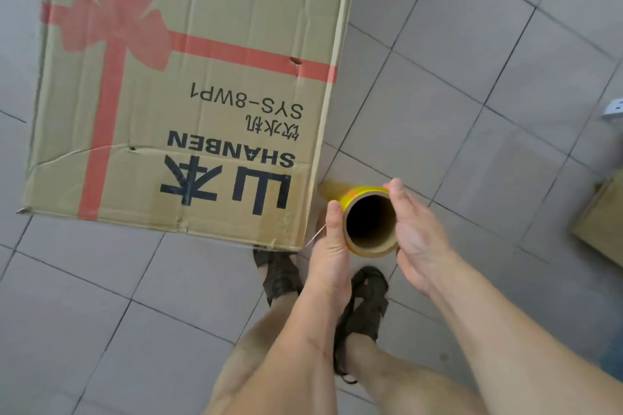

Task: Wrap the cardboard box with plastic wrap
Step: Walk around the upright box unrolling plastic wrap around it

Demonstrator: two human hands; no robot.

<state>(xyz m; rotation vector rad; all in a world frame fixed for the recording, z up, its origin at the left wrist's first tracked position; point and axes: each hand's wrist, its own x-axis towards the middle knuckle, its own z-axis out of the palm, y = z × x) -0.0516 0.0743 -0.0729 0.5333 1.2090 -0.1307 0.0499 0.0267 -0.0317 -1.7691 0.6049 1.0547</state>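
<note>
A large cardboard box (188, 84) with a red printed ribbon and black lettering stands on the tiled floor, filling the upper left. Just past its near right corner I hold a roll of plastic wrap (365, 194) on a brown cardboard tube with a yellow rim, its open end facing me. My left hand (332, 246) grips the roll from the left, thumb along its side. My right hand (413, 229) lies flat against the right side with fingers extended. A thin edge of film shows by my left thumb, toward the box corner.
Grey floor tiles (455, 84) surround the box. A second cardboard box (603, 226) sits at the right edge, with a white object (615, 108) beyond it. My two feet in dark sandals (365, 300) stand directly under the roll, close to the box's near edge.
</note>
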